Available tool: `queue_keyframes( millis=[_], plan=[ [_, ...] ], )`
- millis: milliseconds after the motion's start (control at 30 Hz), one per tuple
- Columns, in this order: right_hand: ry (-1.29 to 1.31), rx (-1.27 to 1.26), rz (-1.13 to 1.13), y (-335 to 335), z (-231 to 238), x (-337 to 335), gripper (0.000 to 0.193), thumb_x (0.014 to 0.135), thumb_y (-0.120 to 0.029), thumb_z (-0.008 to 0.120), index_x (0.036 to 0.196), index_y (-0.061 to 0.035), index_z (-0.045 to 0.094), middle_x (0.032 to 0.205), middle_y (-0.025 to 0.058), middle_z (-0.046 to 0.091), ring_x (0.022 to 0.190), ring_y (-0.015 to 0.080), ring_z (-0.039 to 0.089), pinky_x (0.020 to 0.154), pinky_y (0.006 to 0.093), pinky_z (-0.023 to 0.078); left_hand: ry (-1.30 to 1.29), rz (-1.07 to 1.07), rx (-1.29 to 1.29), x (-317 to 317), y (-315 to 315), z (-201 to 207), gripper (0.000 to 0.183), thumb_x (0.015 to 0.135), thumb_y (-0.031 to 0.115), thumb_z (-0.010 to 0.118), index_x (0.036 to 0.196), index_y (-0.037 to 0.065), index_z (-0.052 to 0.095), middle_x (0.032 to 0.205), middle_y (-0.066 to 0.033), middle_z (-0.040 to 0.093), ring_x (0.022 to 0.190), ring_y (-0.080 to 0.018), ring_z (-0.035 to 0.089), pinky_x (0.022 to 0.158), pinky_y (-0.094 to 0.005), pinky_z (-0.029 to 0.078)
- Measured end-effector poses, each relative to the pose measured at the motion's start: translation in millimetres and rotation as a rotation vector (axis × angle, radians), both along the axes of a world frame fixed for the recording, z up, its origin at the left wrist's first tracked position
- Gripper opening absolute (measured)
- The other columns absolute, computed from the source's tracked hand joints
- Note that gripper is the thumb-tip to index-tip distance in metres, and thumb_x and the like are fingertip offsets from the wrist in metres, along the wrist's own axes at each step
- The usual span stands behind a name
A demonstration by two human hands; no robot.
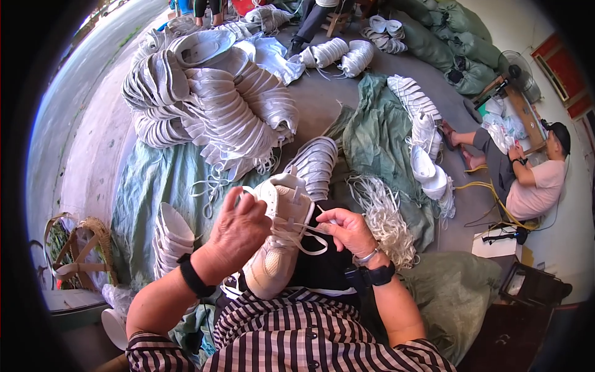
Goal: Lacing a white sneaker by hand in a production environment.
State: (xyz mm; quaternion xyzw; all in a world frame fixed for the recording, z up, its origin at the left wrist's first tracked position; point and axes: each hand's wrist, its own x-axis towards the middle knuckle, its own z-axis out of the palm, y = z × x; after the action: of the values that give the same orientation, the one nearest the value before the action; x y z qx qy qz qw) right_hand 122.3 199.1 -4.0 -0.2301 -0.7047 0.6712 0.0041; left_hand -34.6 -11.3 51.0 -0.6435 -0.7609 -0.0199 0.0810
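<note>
1. The white shoe [273, 263] rests at the lap, between both hands, toe toward the belly.
2. The right hand [349, 232] pinches the thin lace [316, 253], thumb and finger together.
3. The left hand [238, 229] curls beside the shoe; I can't tell what it grips.
4. The shoe looks light and bendy; hold its side.
5. The lace looks floppy; pinch near its end.
</note>
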Motion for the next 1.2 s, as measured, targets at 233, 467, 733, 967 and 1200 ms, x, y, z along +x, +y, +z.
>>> queue_keyframes(
  millis=[233, 467, 733, 967, 1200],
  plan=[
    [-0.004, -0.011, 0.072, -2, 2, -2, 0.014, 0.085, -0.010, 0.063, 0.098, -0.0036, 0.064, 0.064, -0.0040, 0.056, 0.048, 0.0003, 0.045, 0.045, 0.0164, 0.037, -0.310, 0.013, 0.225, 7, 8, 1, 0.015, 0.063, 0.011, 0.069, 0.075, 0.015, 0.062, 0.083, -0.0027, 0.051, 0.087, -0.0223, 0.048, 0.085, -0.0370, 0.036],
    [-0.067, -0.189, -0.104, 27, -13, 24, 0.010, 0.082, -0.012, 0.067, 0.087, -0.0033, 0.066, 0.070, -0.0056, 0.058, 0.057, -0.0009, 0.046, 0.050, 0.0142, 0.036, -0.773, 0.221, 0.590, 12, 32, -40, 0.017, 0.065, 0.002, 0.065, 0.079, 0.009, 0.057, 0.084, -0.0092, 0.052, 0.085, -0.0315, 0.050, 0.078, -0.0405, 0.041],
    [-0.066, -0.687, -0.305, 56, -29, 78, 0.016, 0.084, -0.013, 0.065, 0.095, -0.0020, 0.063, 0.068, -0.0020, 0.058, 0.045, 0.0002, 0.041, 0.039, 0.0145, 0.028, -0.727, 0.210, 0.613, 16, 5, -56, 0.030, 0.070, -0.001, 0.061, 0.099, 0.005, 0.056, 0.099, -0.0128, 0.054, 0.098, -0.0316, 0.049, 0.086, -0.0408, 0.040],
    [0.260, 0.150, -0.567, 26, -7, 52, 0.015, 0.085, -0.006, 0.062, 0.099, 0.0010, 0.062, 0.075, 0.0022, 0.063, 0.047, 0.0029, 0.050, 0.042, 0.0167, 0.040, -0.858, 0.451, 0.551, 23, -11, -69, 0.017, 0.078, 0.001, 0.063, 0.093, 0.003, 0.055, 0.084, -0.0100, 0.051, 0.067, -0.0206, 0.054, 0.062, -0.0300, 0.046],
    [0.165, 0.801, 0.272, -48, 10, 11, 0.019, 0.076, -0.015, 0.068, 0.083, -0.0021, 0.055, 0.076, 0.0125, 0.058, 0.075, 0.0286, 0.062, 0.065, 0.0362, 0.050, -0.989, 0.494, 0.512, 14, -14, -65, 0.010, 0.085, 0.006, 0.061, 0.084, 0.002, 0.052, 0.071, -0.0039, 0.050, 0.055, -0.0105, 0.047, 0.052, -0.0244, 0.040]
  ],
)
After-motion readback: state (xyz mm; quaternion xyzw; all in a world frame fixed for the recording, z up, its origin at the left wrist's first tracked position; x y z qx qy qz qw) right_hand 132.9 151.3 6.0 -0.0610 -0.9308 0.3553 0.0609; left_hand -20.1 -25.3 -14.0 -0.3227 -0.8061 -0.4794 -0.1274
